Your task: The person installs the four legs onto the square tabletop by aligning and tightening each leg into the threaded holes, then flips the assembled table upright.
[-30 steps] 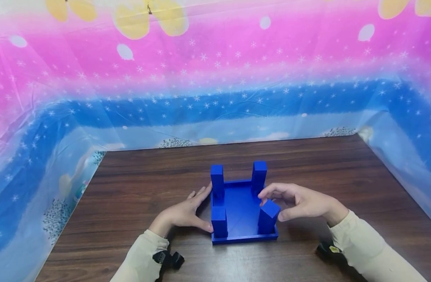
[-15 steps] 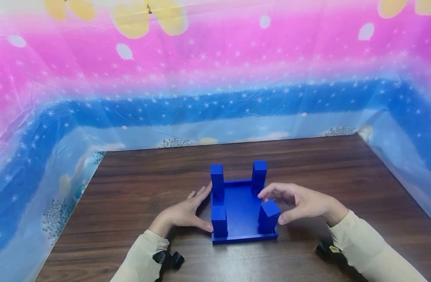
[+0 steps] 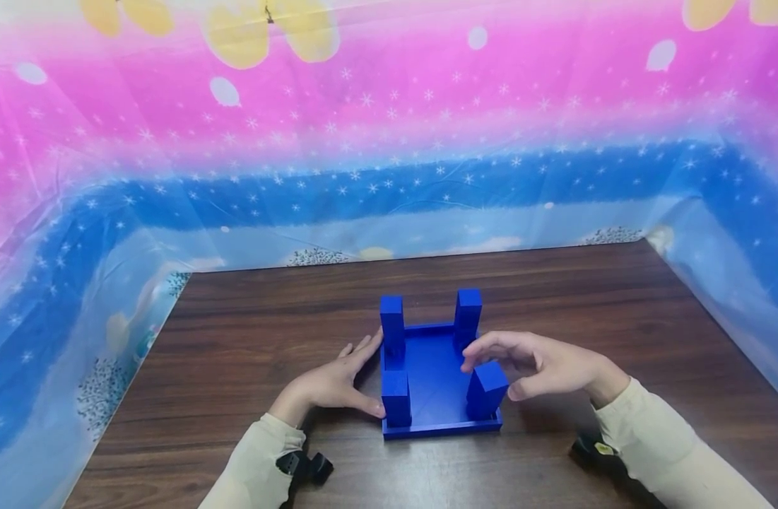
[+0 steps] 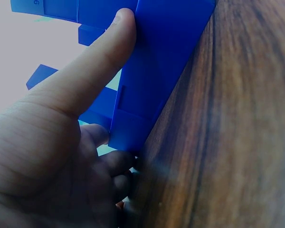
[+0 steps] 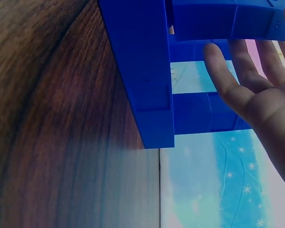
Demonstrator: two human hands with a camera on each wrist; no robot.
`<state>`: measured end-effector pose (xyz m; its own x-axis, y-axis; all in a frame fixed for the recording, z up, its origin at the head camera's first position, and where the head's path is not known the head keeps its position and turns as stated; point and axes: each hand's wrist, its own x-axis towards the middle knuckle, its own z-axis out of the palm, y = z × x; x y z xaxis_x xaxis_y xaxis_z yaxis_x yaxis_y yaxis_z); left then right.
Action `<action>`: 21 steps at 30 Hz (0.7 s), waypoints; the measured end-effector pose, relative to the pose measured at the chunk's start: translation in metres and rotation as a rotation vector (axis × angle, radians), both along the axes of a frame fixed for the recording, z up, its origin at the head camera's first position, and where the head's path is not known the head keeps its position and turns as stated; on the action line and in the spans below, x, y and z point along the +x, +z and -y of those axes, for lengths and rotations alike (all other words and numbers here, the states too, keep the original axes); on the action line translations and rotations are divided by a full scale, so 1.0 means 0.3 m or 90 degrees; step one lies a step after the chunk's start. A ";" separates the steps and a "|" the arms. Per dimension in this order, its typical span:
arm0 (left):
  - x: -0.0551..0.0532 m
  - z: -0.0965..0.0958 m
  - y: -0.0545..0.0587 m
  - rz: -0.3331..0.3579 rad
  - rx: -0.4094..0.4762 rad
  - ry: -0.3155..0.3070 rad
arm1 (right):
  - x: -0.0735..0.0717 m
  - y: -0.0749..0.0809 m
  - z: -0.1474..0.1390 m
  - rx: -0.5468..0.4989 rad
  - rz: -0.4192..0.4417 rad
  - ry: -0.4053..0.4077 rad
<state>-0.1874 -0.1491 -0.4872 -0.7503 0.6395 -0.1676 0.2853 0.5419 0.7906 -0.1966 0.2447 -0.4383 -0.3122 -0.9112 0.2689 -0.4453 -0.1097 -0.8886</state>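
Note:
A blue tray [image 3: 438, 382] with a low rim lies on the table. From its corners rise blue square posts: far left [image 3: 392, 325], far right [image 3: 468, 318], near left [image 3: 397, 401] and near right [image 3: 486, 392]. The near-right post stands turned askew to its corner. My left hand [image 3: 334, 382] rests along the tray's left wall, fingers stretched to the far-left post, thumb pressing at the near-left corner; the left wrist view shows this thumb [image 4: 107, 52] flat on the blue surface. My right hand [image 3: 541, 364] hovers around the near-right post, fingers spread, thumb beside it.
The dark wood table [image 3: 268, 304] extends on all sides of the tray. A patterned pink and blue cloth [image 3: 363, 141] hangs along the back and both sides. Black wrist devices [image 3: 306, 466] are strapped at both cream sleeves.
My right hand has loosened at the near-right post: its thumb has shifted slightly right, away from the post, and its fingertips a little left. The left hand and tray stay put.

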 end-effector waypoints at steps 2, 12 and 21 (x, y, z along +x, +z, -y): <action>0.000 -0.001 0.005 0.002 0.001 0.000 | 0.002 0.004 0.001 0.009 0.009 -0.003; -0.001 -0.012 0.035 0.013 -0.043 0.012 | 0.003 0.010 0.001 0.023 0.031 -0.012; 0.004 -0.013 0.029 0.014 -0.036 0.008 | 0.009 0.002 0.006 0.036 0.037 -0.019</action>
